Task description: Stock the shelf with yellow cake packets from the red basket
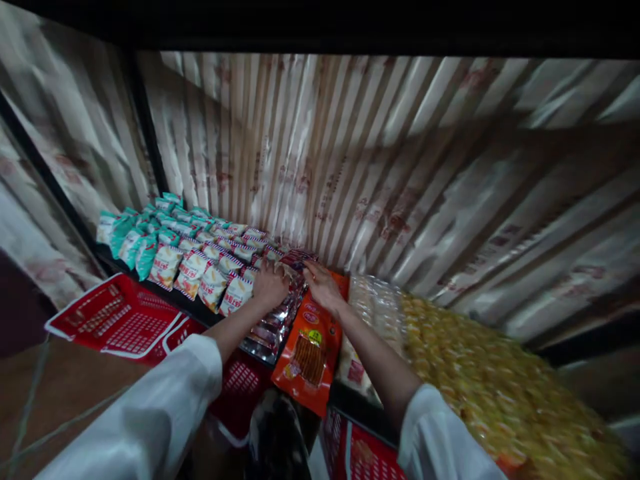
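My left hand [271, 285] rests with its fingers stretched forward over a row of shiny, dark-red snack packs [273, 327] on the shelf. Just to its right, my right hand [324, 288] reaches over the far end of a large orange snack bag [310, 340], its fingers extended toward the dark packs behind. Neither hand shows a pack lifted off the shelf. What lies directly under the fingers is partly hidden. Small white snack packets [200, 273] with striped edges stand in rows left of my left hand.
Teal packets [135, 243] fill the left end of the shelf. Clear-wrapped pale packs [375, 307] and many yellow-wrapped pieces [490, 373] lie to the right. Red baskets [123, 317] stand below the front edge. Printed sheeting [310, 153] hangs behind; a dark upper board [320, 27] is overhead.
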`<state>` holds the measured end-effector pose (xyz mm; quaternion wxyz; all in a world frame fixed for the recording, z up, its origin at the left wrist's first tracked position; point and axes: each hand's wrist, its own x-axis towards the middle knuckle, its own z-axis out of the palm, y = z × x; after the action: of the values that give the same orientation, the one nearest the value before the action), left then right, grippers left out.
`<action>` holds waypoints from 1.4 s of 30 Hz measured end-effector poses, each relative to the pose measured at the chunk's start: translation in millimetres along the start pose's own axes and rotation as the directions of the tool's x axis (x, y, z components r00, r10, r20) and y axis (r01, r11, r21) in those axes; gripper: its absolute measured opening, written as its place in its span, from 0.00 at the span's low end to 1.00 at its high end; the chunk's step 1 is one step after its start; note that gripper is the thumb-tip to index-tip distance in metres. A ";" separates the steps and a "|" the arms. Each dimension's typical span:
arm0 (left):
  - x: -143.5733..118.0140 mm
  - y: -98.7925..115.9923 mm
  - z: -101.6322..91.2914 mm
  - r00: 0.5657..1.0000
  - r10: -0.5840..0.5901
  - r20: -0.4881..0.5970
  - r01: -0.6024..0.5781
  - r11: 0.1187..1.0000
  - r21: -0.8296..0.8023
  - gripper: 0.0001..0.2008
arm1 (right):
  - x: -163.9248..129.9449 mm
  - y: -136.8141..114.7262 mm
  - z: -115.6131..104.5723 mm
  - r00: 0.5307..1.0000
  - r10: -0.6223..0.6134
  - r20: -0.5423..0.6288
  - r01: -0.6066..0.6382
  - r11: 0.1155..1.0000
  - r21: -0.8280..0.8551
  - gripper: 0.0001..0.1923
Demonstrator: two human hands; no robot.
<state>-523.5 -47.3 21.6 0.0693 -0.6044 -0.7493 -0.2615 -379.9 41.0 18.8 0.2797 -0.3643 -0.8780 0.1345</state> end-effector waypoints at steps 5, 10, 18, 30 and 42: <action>-3.9 -4.2 6.3 0.997 0.030 0.070 -0.031 0.999 0.020 0.16 | 14.6 -10.0 13.6 0.987 0.041 0.153 -0.027 0.996 -0.090 0.22; -4.6 -4.5 9.6 0.995 0.029 0.097 -0.032 0.999 0.031 0.18 | 13.2 -13.6 24.6 0.976 0.123 0.180 -0.103 0.988 -0.114 0.19; -7.6 -10.9 11.5 0.996 0.037 0.081 -0.039 0.999 0.013 0.19 | -7.8 -28.2 23.0 0.971 0.185 -0.150 -0.195 0.979 -0.058 0.21; -0.8 -12.0 -1.1 0.990 0.013 0.137 -0.012 1.000 -0.012 0.20 | -118.4 -55.6 11.7 0.868 0.348 -0.355 -0.342 0.936 0.081 0.22; 1.8 -11.4 -11.4 0.994 0.056 0.094 -0.057 0.998 0.017 0.22 | -200.7 -105.9 29.2 0.874 0.397 -0.281 -0.334 0.910 0.247 0.17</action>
<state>-537.1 -52.6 28.6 0.0476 -0.6362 -0.7369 -0.2236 -340.9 -177.5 -37.2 0.4235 -0.5127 -0.7177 0.2065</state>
